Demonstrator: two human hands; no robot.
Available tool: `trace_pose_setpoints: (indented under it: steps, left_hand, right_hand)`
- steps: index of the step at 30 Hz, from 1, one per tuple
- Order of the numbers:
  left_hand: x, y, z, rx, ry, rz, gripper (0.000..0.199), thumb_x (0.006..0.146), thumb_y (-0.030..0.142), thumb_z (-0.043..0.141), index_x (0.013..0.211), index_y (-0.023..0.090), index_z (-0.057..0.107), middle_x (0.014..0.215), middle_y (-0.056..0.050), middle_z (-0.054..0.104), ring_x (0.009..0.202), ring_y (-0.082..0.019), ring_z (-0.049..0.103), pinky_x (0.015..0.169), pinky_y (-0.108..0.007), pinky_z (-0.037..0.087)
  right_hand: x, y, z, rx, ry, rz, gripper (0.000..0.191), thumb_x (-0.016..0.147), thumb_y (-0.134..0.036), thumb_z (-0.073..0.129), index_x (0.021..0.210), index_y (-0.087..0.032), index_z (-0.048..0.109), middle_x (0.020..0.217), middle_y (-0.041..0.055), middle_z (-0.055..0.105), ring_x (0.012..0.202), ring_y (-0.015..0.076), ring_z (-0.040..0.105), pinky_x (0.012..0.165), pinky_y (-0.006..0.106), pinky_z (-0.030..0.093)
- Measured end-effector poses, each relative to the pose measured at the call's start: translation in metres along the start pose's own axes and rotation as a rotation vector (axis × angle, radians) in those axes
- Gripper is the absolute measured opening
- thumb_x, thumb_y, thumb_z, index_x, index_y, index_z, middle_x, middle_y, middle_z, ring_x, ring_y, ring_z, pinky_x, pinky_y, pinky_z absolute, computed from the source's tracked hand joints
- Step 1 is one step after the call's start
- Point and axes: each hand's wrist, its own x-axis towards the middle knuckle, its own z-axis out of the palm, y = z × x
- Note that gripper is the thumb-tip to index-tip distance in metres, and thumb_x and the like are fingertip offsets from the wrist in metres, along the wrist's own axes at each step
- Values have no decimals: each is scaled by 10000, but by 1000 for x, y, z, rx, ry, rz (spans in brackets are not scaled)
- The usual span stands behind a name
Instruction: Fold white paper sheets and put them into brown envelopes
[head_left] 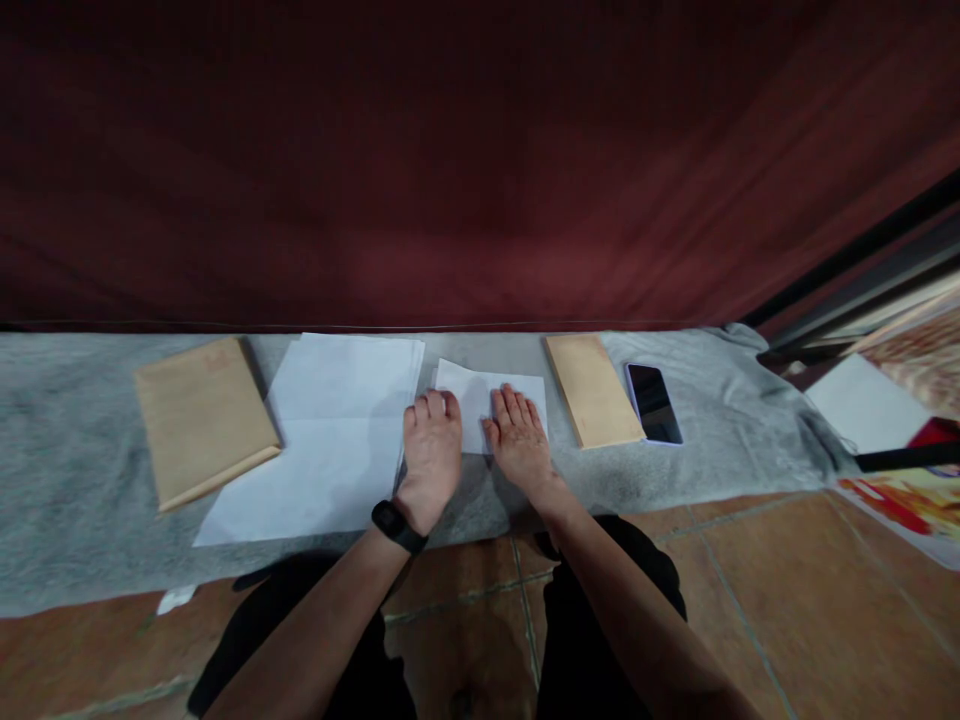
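A small folded sheet of white paper lies on the grey cloth in front of me, its upper left corner a little raised. My right hand rests flat on it, fingers stretched out and holding nothing. At the paper's left edge is my left hand, curled into a fist with its knuckles forward; the undersides of its fingers are hidden. A black band is on my left wrist. Just left of that fist, larger white sheets lie in a loose stack with a crease across them.
A thick brown paper packet overlaps the sheets at left. To the right are a slimmer brown packet and a phone. The grey cloth ends at a dark red hanging behind. Tiled floor lies below.
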Motion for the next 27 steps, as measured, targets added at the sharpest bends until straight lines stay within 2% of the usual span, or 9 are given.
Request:
trace_pose_setpoints:
  steps: [2, 4, 9, 12, 18, 21, 27]
  left_hand:
    - [-3, 7, 6, -51, 64, 82, 558, 941, 70, 303, 1478, 85, 449, 1575, -199, 410, 1512, -332, 296, 1199, -543, 296]
    - [-1, 12, 17, -129, 76, 168, 551, 976, 140, 317, 1517, 87, 407, 1659, -144, 280, 1565, -303, 135, 1260, -535, 181]
    - [8, 17, 43, -293, -45, 241, 558, 1032, 322, 311, 1534, 93, 394, 1629, -125, 354, 1540, -251, 247, 1266, -463, 198]
    - [9, 15, 49, -288, -38, 232, 591, 1032, 375, 319, 1551, 98, 362, 1629, -133, 348, 1546, -245, 230, 1267, -468, 186]
    - [10, 11, 57, -251, -11, 132, 652, 1027, 384, 316, 1558, 6, 293, 1642, -206, 272, 1549, -273, 207, 1265, -457, 180]
    - [11, 8, 59, -246, 1, 79, 640, 1019, 361, 328, 1560, 22, 296, 1639, -207, 284, 1550, -284, 205, 1257, -477, 197]
    - [4, 1, 47, -195, -13, -33, 608, 996, 293, 358, 1502, -43, 371, 1594, -285, 332, 1524, -351, 264, 1223, -518, 261]
  right_hand:
    - [0, 0, 0, 0, -11, -4, 562, 1075, -369, 322, 1568, -100, 347, 1631, 152, 317, 1515, 287, 305, 1236, 495, 256]
    - [0, 0, -1, -5, -22, -9, 557, 1068, -345, 328, 1566, -95, 349, 1637, 152, 304, 1521, 285, 290, 1239, 488, 244]
    - [-2, 2, -2, -23, -32, -34, 534, 1039, -194, 309, 1562, -97, 356, 1646, 138, 293, 1529, 264, 272, 1245, 468, 222]
    - [-3, 4, 0, -20, -13, -29, 538, 1038, -200, 320, 1564, -93, 350, 1642, 151, 296, 1527, 272, 274, 1237, 481, 238]
    - [-7, 12, 3, -43, 12, 74, 600, 1069, -343, 311, 1556, 7, 308, 1628, 227, 283, 1522, 305, 282, 1223, 481, 265]
    - [-12, 18, 2, -50, 20, 84, 619, 1072, -371, 312, 1560, 10, 295, 1620, 239, 294, 1518, 306, 292, 1217, 489, 277]
    - [-19, 28, -1, -50, 45, 67, 626, 1071, -379, 302, 1554, 19, 304, 1613, 242, 310, 1511, 314, 304, 1212, 499, 285]
